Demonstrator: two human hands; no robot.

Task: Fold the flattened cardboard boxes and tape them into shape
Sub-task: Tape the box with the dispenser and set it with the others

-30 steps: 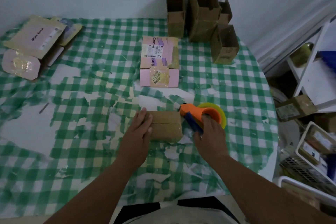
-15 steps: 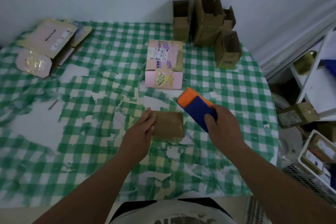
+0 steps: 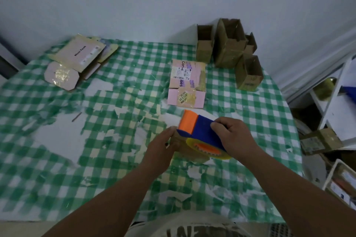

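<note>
- Fingers (image 3: 221, 128) of the right hand (image 3: 234, 138) curl over the blue body of the tape dispenser (image 3: 202, 132), gripping it from the right side; its orange nose points up and away from them, and the yellowish tape roll (image 3: 210, 150) with an orange core hangs below the palm.
- Left hand (image 3: 160, 149) has its fingers bent against the left end of the small brown cardboard box (image 3: 178, 141), pressing or holding it; whether the thumb wraps round the box cannot be told, since the dispenser covers most of it.
- Between the two hands, the dispenser sits over the box, apparently touching its top.
- Just beyond the right fingers, a flattened pink box (image 3: 187, 83) with a shipping label and yellowish tape lies on the tabletop (image 3: 134, 67), which wears a green-and-white checked cover, badly torn.
- Farther beyond the right fingers, by the wall, four folded brown boxes (image 3: 230, 48) stand open-topped in a cluster.
- Far left of the left fingers, a heap of flattened boxes (image 3: 77, 59) lies near the tabletop's back corner, one printed with black lettering.
- Right of the right hand, off the tabletop, white shelves (image 3: 335, 102) hold another brown box (image 3: 320, 141).
</note>
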